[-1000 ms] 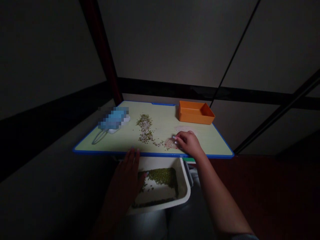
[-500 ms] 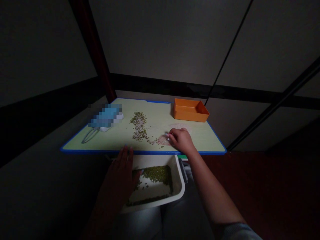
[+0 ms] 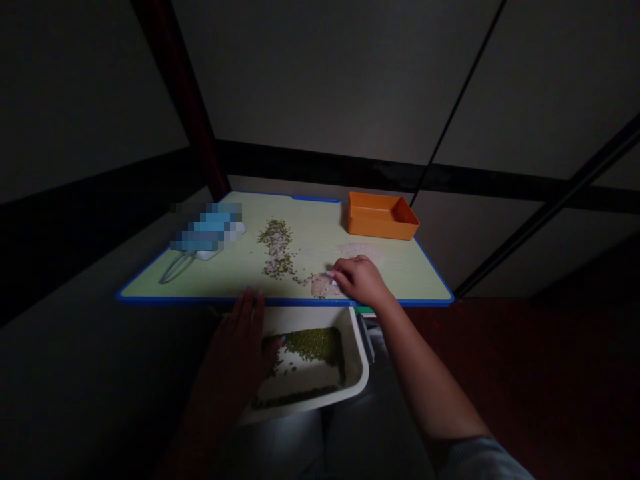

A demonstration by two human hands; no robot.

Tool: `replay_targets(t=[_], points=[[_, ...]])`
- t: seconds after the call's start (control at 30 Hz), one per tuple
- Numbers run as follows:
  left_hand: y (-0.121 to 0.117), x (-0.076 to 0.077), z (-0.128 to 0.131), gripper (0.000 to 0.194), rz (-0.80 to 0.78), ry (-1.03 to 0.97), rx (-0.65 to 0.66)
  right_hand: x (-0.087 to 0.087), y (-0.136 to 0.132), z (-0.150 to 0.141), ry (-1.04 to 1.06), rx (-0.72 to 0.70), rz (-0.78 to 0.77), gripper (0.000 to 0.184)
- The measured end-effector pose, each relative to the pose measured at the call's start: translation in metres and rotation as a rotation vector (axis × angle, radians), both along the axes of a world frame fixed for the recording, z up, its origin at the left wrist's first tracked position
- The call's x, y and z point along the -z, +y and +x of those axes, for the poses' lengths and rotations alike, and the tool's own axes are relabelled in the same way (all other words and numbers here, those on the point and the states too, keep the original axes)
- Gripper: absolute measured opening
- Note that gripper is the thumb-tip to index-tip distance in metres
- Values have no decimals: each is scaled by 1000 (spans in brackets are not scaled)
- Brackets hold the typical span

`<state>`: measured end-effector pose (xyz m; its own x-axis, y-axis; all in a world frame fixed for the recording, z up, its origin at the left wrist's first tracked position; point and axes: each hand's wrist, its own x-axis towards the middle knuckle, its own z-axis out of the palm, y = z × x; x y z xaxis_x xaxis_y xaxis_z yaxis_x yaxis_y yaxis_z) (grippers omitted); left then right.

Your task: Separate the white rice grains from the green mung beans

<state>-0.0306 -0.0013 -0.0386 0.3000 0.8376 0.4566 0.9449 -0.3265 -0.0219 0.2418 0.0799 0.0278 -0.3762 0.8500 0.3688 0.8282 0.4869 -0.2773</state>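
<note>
My right hand (image 3: 359,281) rests on a pale green table with a blue rim (image 3: 280,301), fingers curled down onto a small heap of whitish grains (image 3: 320,285). A strip of mixed green beans and pale grains (image 3: 277,250) lies to its left. My left hand (image 3: 239,348) grips the left edge of a white tray (image 3: 356,380) held below the table's near edge. The tray holds a mound of green beans (image 3: 313,343). What my right fingers pinch, if anything, is too small to see.
An orange box (image 3: 380,216) stands at the table's far right corner. A blurred blue object with a wire loop (image 3: 203,233) lies at the far left. Dark walls and a dark post (image 3: 177,93) surround the table.
My right hand has slid a little left along the table's near edge with the whitish grains. The view has shifted slightly; my left hand keeps its hold on the tray.
</note>
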Motion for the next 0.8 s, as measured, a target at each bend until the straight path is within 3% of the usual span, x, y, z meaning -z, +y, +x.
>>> replay_targets(t=[0.33, 0.63, 0.8], points=[[-1, -1, 0, 85, -30, 2, 0, 1, 0, 2, 51, -19, -49, 17], [-1, 1, 0, 83, -29, -7, -11, 3, -1, 6, 372, -106, -175, 18], [0, 2, 0, 81, -21, -8, -8, 8, 3, 8, 468, -13, -104, 21]])
